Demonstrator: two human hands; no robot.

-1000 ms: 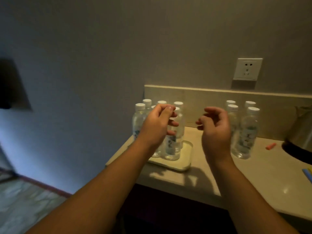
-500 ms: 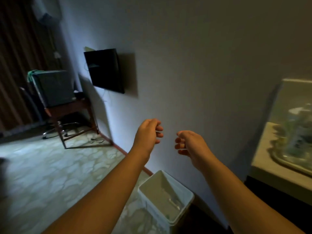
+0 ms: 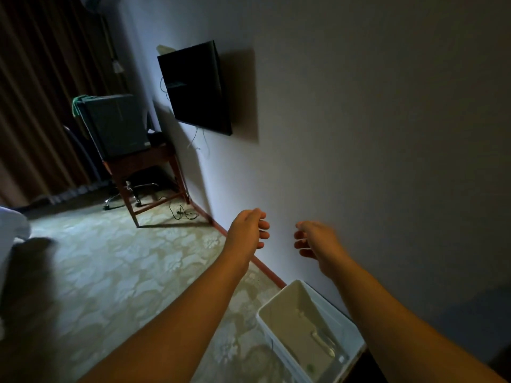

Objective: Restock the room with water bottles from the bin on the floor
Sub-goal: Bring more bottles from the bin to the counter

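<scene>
Counter gone; patterned carpet [image 3: 110,272], bin [image 3: 279,308] closer.

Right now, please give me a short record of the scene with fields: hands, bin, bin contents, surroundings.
left hand: left hand raised in front of the wall, fingers loosely curled, holding nothing
right hand: right hand raised beside it, fingers loosely curled, holding nothing
bin: white plastic bin on the floor against the wall, below the right forearm
bin contents: one water bottle lying on its side on the bottom
surroundings: wall-mounted television; wooden table carrying a dark box; patterned carpet
</scene>
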